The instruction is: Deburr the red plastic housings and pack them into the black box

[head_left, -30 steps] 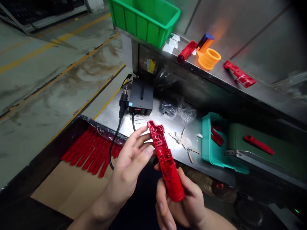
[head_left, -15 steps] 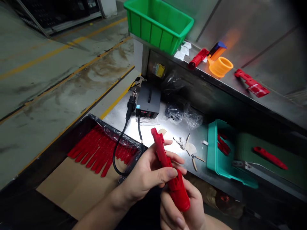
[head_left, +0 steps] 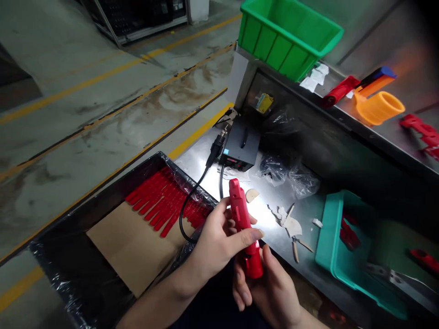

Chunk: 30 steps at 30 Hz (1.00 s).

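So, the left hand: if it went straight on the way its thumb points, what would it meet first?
The left hand would probably reach the pale scraps on the steel bench first, though depth is unclear and it may pass above them.

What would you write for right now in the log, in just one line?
left hand: grips red plastic part | right hand: holds its lower end | nearby: black cable

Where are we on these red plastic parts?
Looks done: the overlapping rows of red parts lying in the plastic-lined tray. In hand: one red plastic part, gripped by the left hand, its lower end cradled by the right hand. Left: the red pieces in the teal tray, though how many is hard to tell from this view.
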Each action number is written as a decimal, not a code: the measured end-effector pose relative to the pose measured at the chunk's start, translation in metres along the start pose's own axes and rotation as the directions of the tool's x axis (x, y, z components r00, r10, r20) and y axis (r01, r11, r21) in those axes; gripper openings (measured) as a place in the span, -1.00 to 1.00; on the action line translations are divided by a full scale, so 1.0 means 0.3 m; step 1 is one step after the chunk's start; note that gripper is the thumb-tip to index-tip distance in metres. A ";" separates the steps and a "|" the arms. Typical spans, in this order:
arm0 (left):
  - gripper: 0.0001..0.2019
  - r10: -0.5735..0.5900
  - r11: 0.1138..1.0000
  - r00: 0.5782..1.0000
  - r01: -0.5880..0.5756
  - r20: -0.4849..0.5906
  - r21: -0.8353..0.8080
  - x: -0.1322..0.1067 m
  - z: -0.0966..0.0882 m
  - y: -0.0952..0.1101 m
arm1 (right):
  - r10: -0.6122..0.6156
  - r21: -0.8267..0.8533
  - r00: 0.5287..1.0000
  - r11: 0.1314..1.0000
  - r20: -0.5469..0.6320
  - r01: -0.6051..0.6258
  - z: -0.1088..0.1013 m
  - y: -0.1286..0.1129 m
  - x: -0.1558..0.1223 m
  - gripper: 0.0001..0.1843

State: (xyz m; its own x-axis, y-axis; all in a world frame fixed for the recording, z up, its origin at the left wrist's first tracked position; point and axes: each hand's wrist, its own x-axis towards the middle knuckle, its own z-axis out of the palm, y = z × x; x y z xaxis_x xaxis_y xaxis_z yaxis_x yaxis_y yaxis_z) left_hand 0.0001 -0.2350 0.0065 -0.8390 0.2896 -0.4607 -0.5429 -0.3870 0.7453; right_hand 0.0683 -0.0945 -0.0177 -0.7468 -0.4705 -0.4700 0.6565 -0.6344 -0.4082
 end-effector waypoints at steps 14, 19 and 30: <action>-0.42 -0.009 1.000 0.999 0.010 0.045 -0.025 0.000 -0.006 0.002 | -0.079 -0.144 0.996 0.986 0.048 0.085 0.006 0.009 -0.015 -0.41; -0.51 -0.019 0.998 0.998 0.022 0.061 -0.060 0.026 0.007 -0.002 | -0.076 -0.059 0.994 0.995 0.079 0.081 0.021 -0.026 -0.027 -0.50; -0.49 -0.047 0.988 0.994 0.060 0.094 -0.141 0.042 0.029 0.010 | -0.040 0.017 0.994 0.999 0.100 0.038 0.025 -0.057 -0.055 -0.52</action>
State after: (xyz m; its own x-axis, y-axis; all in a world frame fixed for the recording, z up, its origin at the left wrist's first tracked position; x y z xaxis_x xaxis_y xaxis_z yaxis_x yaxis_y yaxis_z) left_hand -0.0116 -0.2250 0.0071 -0.8052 0.3889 -0.4476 -0.5921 -0.4881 0.6412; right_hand 0.0684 -0.0804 0.0029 -0.7792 -0.5040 -0.3726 0.6256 -0.6624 -0.4121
